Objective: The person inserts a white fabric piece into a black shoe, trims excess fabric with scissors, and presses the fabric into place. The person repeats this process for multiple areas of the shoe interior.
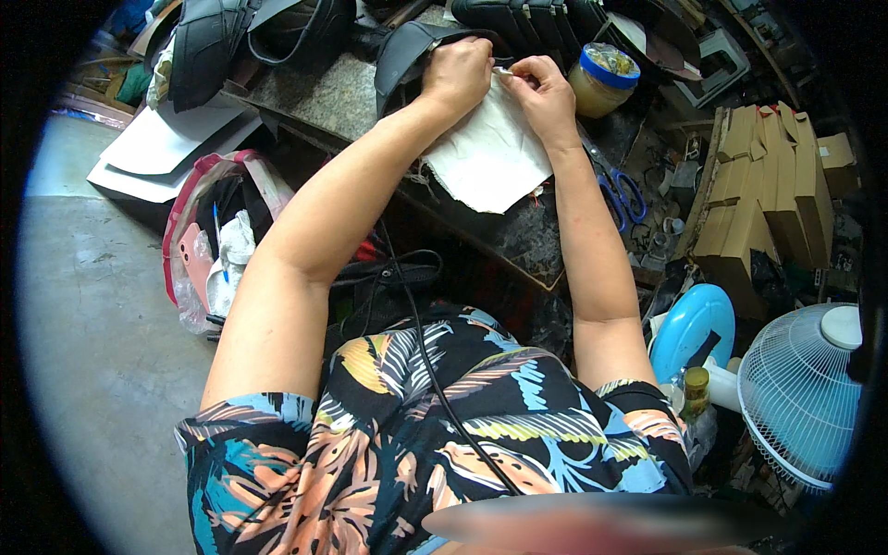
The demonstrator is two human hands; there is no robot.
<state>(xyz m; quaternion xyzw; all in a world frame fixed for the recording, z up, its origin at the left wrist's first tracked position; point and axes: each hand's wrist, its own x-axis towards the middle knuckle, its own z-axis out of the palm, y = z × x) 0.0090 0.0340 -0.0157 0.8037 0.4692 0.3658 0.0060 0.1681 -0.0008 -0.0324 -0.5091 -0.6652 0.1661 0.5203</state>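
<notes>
Working at the speckled grey desk, judged the job partway along at most, with the white cloth brought up close to the black shoe upper but with no finished join to be seen; seemingly had the cloth's broad lower part left to deal with. Had the cloth near the desk's edge, between the forearms, and the upper just beyond the left wrist. Held the left hand by the upper and the top of the cloth with fingers curled, but could not tell, with the fingertips hidden, whether clamped on either. Pinched the cloth's top margin in the right hand, with thumb and forefinger clamped on it. Saw the blue-lidded jar just right of that hand and the blue-handled scissors beside the right forearm
</notes>
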